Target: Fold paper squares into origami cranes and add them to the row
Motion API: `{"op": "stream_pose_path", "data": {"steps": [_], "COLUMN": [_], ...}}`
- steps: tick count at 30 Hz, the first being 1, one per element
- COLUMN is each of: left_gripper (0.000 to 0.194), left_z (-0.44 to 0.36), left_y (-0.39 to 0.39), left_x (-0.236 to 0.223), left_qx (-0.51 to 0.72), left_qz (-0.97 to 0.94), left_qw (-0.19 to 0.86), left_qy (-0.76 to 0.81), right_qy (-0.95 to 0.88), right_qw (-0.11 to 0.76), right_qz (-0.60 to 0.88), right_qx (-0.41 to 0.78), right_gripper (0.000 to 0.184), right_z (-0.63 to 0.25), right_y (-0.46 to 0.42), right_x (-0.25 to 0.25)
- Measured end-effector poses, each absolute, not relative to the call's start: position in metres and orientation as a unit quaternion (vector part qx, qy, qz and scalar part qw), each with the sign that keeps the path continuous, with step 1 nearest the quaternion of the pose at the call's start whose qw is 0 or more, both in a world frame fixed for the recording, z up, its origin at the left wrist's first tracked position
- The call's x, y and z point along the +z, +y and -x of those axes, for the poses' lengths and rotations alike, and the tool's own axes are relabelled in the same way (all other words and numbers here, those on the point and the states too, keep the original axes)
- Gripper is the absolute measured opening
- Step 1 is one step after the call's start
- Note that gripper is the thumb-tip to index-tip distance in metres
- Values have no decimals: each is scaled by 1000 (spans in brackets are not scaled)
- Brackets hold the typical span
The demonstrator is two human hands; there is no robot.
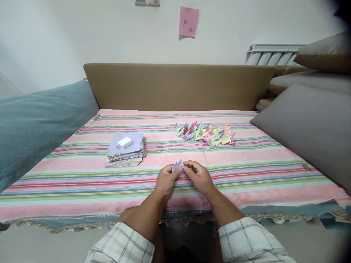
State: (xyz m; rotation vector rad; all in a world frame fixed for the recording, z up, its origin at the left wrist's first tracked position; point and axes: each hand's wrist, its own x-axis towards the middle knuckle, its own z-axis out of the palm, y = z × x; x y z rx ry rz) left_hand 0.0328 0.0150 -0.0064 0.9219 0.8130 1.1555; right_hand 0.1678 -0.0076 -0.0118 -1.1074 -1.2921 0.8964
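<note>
Between my two hands is a small folded lavender paper crane (pixel 178 165), its pointed tips showing above my thumbs. My left hand (pixel 166 179) pinches its left side with thumb and curled fingers. On the other side my right hand (pixel 199 178) grips it with thumb and forefinger. Its lower part is hidden by my thumbs. Farther back and to the right lies a cluster of several folded paper cranes (pixel 204 133) in many colours. A stack of square coloured paper sheets (pixel 138 155) stands to the left, with a white plug adapter (pixel 124 143) on top.
A striped pink cloth (pixel 82 175) covers the seat under everything. The brown sofa backrest (pixel 175 87) rises behind. Blue-green upholstery (pixel 44 124) slopes along the left, and grey cushions (pixel 309 124) pile up at the right. A pink note (pixel 188 22) is on the wall.
</note>
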Motion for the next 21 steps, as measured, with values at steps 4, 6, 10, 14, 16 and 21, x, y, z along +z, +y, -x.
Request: {"op": "stream_pose_path", "data": {"steps": [4,6,10,14,16,21], "left_gripper": [30,28,26,26,28,32], "left_z": [-31,-30,-29,-30,-31,-32], "left_y": [15,15,16,17,16,15], "left_x": [-6,-6,-8,-10,-8,-3], "left_qx": [516,520,521,511,508,502], "left_qz": [-438,-459,-469,-453,-434,-400], "left_qw": [631,608,598,626,647,683], "left_qy": [379,387,389,377,367,348], "right_qy": [-554,-555,-538,-529,-536,-546], "right_qw": [565,565,565,559,557,555], "right_qz": [475,479,480,473,468,455], "right_qx": [385,379,401,429,428,432], "right_gripper": [28,28,29,29,28,25], "right_z": [-167,-166,-164,-163,-163,-166], "right_y": [-8,-8,-9,-10,-10,-9], "right_x": [-11,-10,-8,-7,-7,-6]}}
